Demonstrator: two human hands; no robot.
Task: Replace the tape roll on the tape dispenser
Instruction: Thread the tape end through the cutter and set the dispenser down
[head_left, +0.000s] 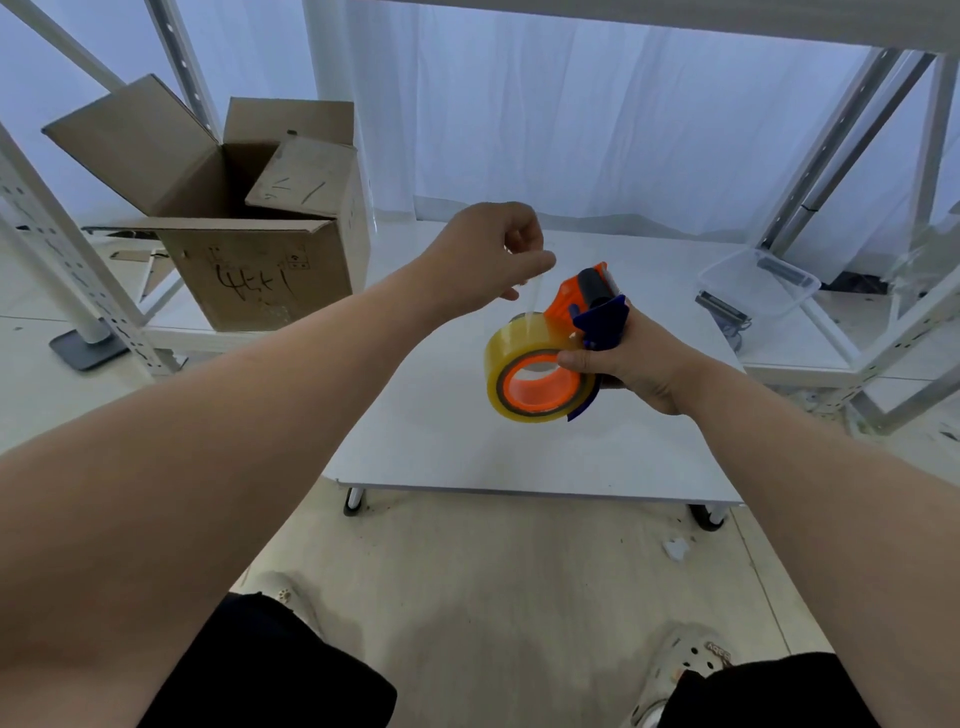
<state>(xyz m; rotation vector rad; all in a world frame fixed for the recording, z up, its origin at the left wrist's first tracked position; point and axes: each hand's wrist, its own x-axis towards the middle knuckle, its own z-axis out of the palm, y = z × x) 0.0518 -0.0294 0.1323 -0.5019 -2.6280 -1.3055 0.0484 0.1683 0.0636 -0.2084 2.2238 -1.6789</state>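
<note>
An orange and blue tape dispenser (592, 301) is held above the white table (519, 457) by my right hand (631, 358), which grips its handle. A roll of clear yellowish tape (498, 364) sits on the dispenser's orange hub. My left hand (485, 260) is up and to the left of the roll, fingers pinched on the loose end of the tape. A thin clear strip (532, 304) runs from the roll up to those fingers.
An open cardboard box (260, 270) stands at the table's back left. A clear plastic bin (758, 283) sits on a low shelf to the right. White metal racking (72, 260) flanks both sides. My feet in light clogs (691, 660) are on the floor below.
</note>
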